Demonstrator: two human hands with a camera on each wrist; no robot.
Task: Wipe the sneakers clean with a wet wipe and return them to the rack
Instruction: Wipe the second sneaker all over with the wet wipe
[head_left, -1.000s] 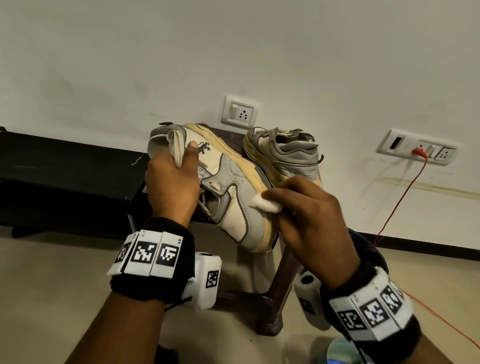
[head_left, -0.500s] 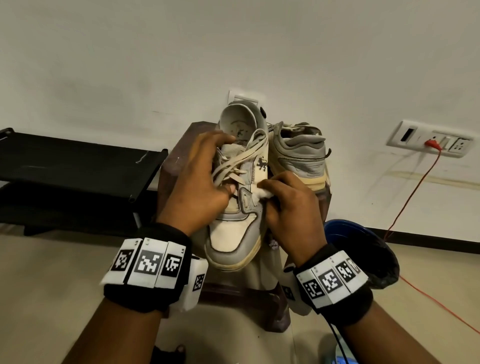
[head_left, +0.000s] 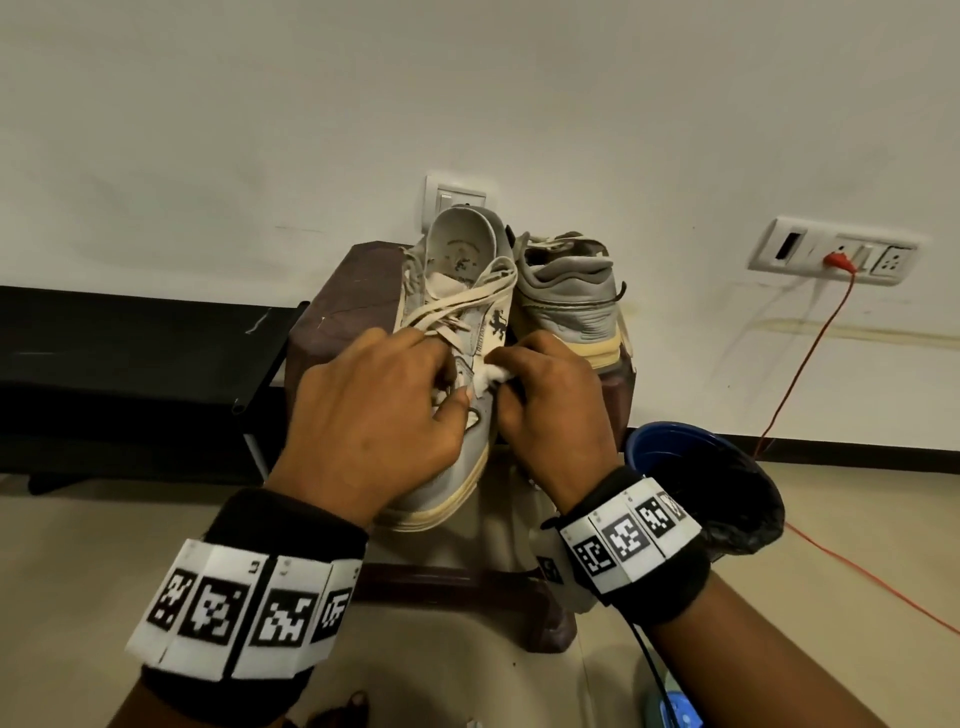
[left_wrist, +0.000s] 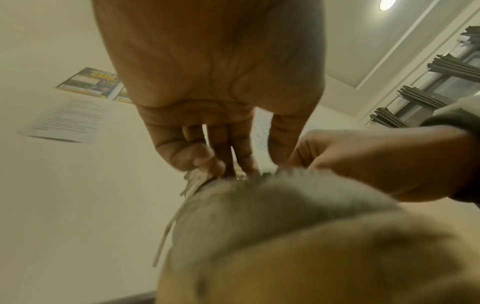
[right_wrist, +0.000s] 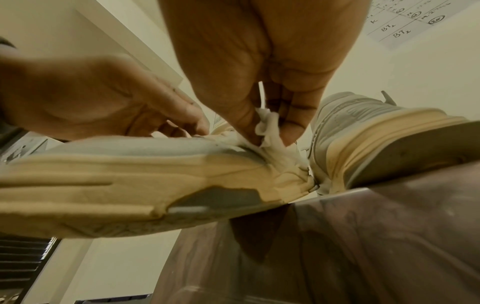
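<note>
Frame center — left hand (head_left: 374, 415) grips the near sneaker (head_left: 457, 312) at its laces; right hand (head_left: 550, 405) pinches the wet wipe (head_left: 491, 375) against its side.

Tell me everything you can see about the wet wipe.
The wet wipe is a small, crumpled white wad, soft and damp-looking. The right hand pinches it between thumb and fingers and presses it against the side of the held sneaker, beside the laces, close to the left hand. Most of it is hidden by fingers.
</note>
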